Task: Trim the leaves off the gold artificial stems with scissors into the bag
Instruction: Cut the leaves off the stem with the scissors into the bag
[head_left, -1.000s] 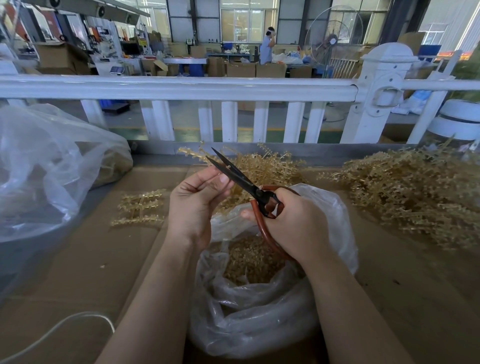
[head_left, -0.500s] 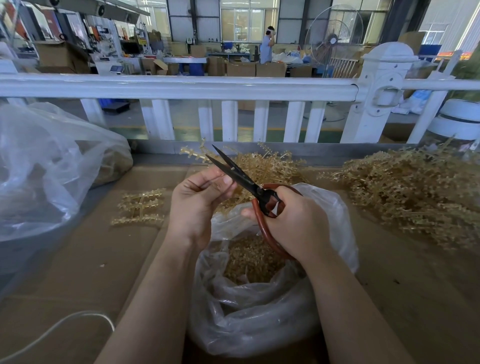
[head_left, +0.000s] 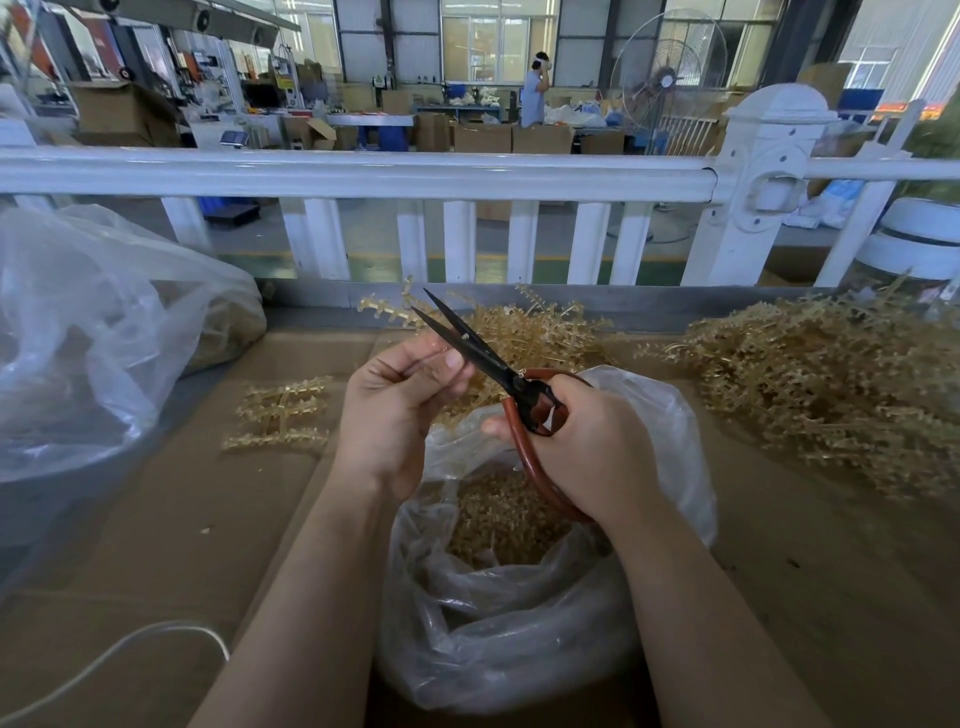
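My left hand (head_left: 400, 405) pinches a thin gold stem (head_left: 382, 306) between thumb and fingers; its leafy tip sticks up past the scissor blades. My right hand (head_left: 587, 452) grips the red handles of black scissors (head_left: 467, 343), whose blades are parted and point up-left beside the stem. Below both hands stands a clear plastic bag (head_left: 519, 639), open at the top, holding cut gold leaves (head_left: 498, 514).
A large heap of gold stems (head_left: 831, 395) lies at the right and a smaller heap (head_left: 535, 332) behind the hands. Three trimmed sprigs (head_left: 280, 410) lie left on the cardboard. A big clear bag (head_left: 93, 332) sits far left. A white railing (head_left: 467, 176) bounds the bench behind.
The scissor blades have opened a little wider around the stem, and the stem's tip has shifted slightly. Both hands stay in nearly the same place.
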